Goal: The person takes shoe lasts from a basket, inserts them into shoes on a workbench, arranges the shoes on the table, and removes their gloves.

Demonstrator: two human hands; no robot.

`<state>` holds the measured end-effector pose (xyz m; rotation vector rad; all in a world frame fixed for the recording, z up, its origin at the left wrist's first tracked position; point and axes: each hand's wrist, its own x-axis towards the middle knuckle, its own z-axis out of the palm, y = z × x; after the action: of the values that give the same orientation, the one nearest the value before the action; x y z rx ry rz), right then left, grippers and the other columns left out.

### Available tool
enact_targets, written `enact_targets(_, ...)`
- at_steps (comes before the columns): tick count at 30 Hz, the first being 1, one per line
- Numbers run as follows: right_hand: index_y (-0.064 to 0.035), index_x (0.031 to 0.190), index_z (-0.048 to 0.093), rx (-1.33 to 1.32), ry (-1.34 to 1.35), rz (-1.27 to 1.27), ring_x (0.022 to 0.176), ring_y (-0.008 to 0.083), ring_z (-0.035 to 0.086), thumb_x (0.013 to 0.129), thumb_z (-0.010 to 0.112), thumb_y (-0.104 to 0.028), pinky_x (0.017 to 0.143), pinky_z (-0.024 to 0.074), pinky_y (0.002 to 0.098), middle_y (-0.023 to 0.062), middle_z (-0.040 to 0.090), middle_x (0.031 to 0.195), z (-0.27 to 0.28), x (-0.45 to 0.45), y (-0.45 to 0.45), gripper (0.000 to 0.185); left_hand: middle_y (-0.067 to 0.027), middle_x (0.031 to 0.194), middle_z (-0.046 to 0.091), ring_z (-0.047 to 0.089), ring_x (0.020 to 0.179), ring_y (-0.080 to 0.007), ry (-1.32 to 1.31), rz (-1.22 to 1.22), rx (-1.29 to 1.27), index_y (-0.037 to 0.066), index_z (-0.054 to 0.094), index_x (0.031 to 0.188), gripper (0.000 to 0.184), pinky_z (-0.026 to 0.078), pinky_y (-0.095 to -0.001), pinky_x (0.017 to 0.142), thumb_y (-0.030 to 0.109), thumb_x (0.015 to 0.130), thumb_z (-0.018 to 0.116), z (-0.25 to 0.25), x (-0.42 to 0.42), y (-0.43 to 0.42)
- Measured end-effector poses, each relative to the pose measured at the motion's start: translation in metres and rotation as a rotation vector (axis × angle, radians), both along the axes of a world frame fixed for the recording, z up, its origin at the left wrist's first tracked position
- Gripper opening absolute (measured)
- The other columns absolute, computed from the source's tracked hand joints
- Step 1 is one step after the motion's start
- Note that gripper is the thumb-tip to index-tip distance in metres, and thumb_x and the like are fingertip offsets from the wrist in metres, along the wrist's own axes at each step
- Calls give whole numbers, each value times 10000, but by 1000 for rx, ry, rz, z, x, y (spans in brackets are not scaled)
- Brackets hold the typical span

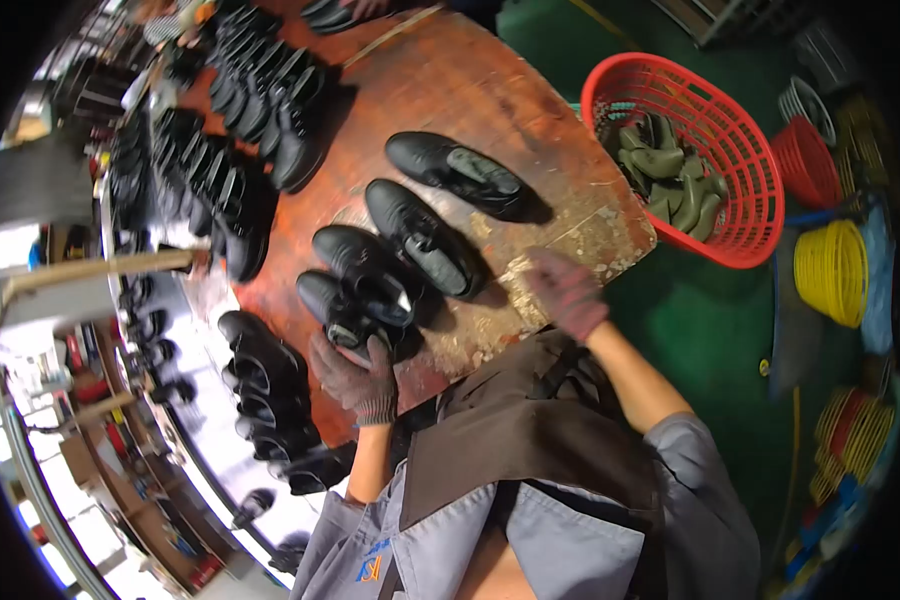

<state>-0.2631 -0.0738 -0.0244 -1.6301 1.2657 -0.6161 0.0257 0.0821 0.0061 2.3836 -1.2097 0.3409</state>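
Head view: left hand (358, 382) half-curled round the heel of the nearest black shoe (320, 292), apparently steadying it | right hand (567, 290) loosely open, nothing visible in it, at the table (470, 85) edge | three more shoes (410, 228) ahead, toes pointing away, perhaps for easy heel grasping | red basket (776, 195) beyond right hand, seemingly within reach.

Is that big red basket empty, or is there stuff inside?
Partly filled: olive-green, curved pieces lie heaped inside the red basket, with bare wall showing above them.
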Motion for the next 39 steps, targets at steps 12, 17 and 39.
enact_targets(12, -9, 1249, 650, 83, 658, -512, 1049, 375, 695, 910, 711, -362, 922, 545, 425, 197, 723, 1119, -141, -314, -144, 494, -244, 1292, 584, 560, 1216, -428, 259, -1190, 288, -9, 502, 1399, 681, 449, -506, 1047, 332, 849, 716, -84, -255, -321)
enact_targets(17, -60, 1382, 570, 112, 899, -240, 1296, 399, 544, 862, 723, -406, 1074, 462, 446, 215, 564, 1413, -221, -406, -235, 643, -228, 1291, 591, 542, 1235, -407, 66, -1120, 166, -8, 511, 1394, 747, 329, -566, 1138, 445, 832, 703, -146, -310, -409)
enact_targets(39, -139, 1069, 712, 358, 680, 568, 999, 297, 670, 775, 679, -208, 885, 531, 398, 134, 707, 1043, -441, -479, -280, 303, -189, 1028, 676, 578, 1114, -408, 170, -1108, 368, -17, 659, 1126, 529, 313, -629, 1141, 389, 789, 693, -151, -311, -428)
